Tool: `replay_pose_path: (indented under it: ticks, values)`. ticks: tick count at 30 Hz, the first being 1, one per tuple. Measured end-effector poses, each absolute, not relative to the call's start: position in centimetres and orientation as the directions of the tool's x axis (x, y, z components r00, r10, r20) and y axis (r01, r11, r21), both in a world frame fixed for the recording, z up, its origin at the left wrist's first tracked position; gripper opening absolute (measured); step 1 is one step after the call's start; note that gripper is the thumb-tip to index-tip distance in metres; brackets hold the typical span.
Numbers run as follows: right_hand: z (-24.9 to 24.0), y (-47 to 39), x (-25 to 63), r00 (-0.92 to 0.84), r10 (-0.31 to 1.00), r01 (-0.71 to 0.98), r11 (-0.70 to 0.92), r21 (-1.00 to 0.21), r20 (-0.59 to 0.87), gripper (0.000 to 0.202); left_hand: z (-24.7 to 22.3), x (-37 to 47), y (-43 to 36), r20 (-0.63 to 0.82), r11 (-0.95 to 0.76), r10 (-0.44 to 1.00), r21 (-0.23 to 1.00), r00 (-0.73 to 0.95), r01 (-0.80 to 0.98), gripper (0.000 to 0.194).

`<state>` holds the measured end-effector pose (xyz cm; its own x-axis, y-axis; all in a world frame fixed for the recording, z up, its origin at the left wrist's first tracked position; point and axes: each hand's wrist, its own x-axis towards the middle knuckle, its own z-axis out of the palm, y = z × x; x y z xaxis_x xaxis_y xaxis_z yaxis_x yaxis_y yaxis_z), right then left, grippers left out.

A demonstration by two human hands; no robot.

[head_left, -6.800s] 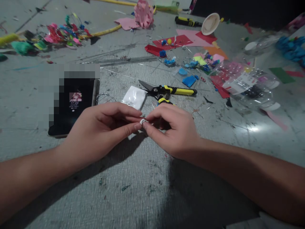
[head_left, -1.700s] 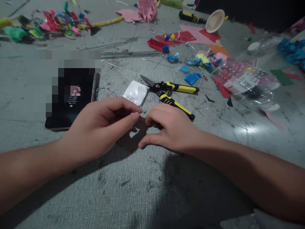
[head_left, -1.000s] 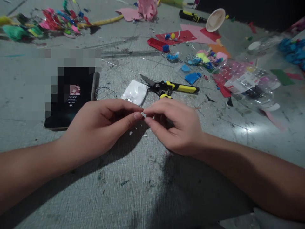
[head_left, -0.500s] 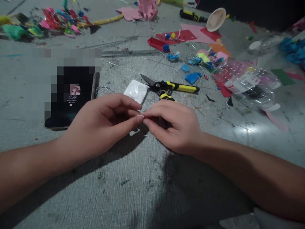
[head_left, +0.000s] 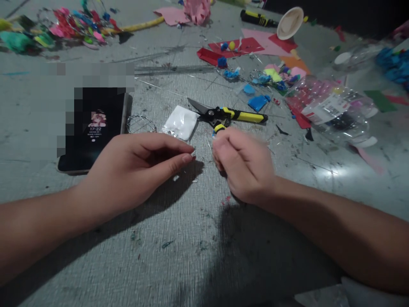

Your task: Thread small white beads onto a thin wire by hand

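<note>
My left hand is above the table with thumb and forefinger nearly meeting in a pinch. Whatever is between those fingertips is too small to make out. To its right, my right hand is curled closed, thumb pressed against the bent forefinger; its contents are hidden and its edge is blurred. Just beyond both hands lie a white square packet and pruning shears with yellow-and-black handles, blades apart. The right hand covers part of one handle. A tiny white bit rests on the table between the hands.
A phone lies left of my left hand, beside a loop of twisted wire. Farther back are red paper, blue clay pieces and a tilted paper cup. Clear plastic packaging lies right.
My right hand has pulled away to the right from my left fingertips and curled tighter. A thin white sliver at the left thumb no longer shows there. The left hand has barely moved.
</note>
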<state>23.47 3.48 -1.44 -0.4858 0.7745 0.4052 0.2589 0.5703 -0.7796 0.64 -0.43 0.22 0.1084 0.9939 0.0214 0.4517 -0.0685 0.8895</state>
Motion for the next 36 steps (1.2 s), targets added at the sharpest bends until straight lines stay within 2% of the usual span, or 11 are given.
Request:
replay_pose_path:
  ticks: [4,7,10,13,18,23,25,31,36]
  values:
    - [-1.7,3.6,23.2,-0.522,0.716,0.291,0.66,-0.693,0.463,0.023,0.0,0.5,-0.4,0.016,-0.074,0.992,0.875,0.124,0.478,0.014]
    - [-2.3,4.0,23.1,-0.498,0.681,0.273,0.71,-0.649,0.536,0.011,-0.3,0.5,-0.4,-0.003,-0.041,0.993,0.928,0.116,0.37,0.019]
    - [-2.9,4.3,23.1,-0.511,0.609,0.175,0.765,-0.62,0.607,0.009,-0.7,0.5,-0.5,-0.014,-0.016,0.992,0.971,0.122,0.24,0.024]
    - [-3.1,4.4,23.0,-0.546,0.57,0.146,0.786,-0.601,0.614,0.008,-0.9,0.5,-0.4,-0.027,-0.004,0.989,0.979,0.147,0.205,0.021]
    - [-2.8,4.2,23.0,-0.562,0.597,0.18,0.764,-0.62,0.573,0.008,-0.8,0.6,-0.2,-0.018,-0.021,0.987,0.971,0.16,0.237,0.014]
    - [-2.6,4.0,22.8,-0.429,0.766,0.242,0.609,-0.756,0.479,0.009,-0.8,0.5,-0.3,-0.005,-0.038,0.99,0.951,0.138,0.307,0.01]
    - [-2.7,4.0,22.8,-0.418,0.789,0.236,0.573,-0.785,0.451,0.012,-0.7,0.4,-0.3,-0.004,-0.038,0.991,0.948,0.132,0.316,0.01]
    - [-2.8,4.4,23.0,-0.525,0.648,0.232,0.733,-0.639,0.552,0.012,-0.5,0.5,-0.2,0.05,-0.105,0.987,0.922,0.154,0.372,0.008]
    - [-3.0,4.5,23.1,-0.509,0.635,0.227,0.751,-0.62,0.582,0.011,-0.4,0.4,-0.2,0.051,-0.107,0.986,0.924,0.16,0.366,0.006]
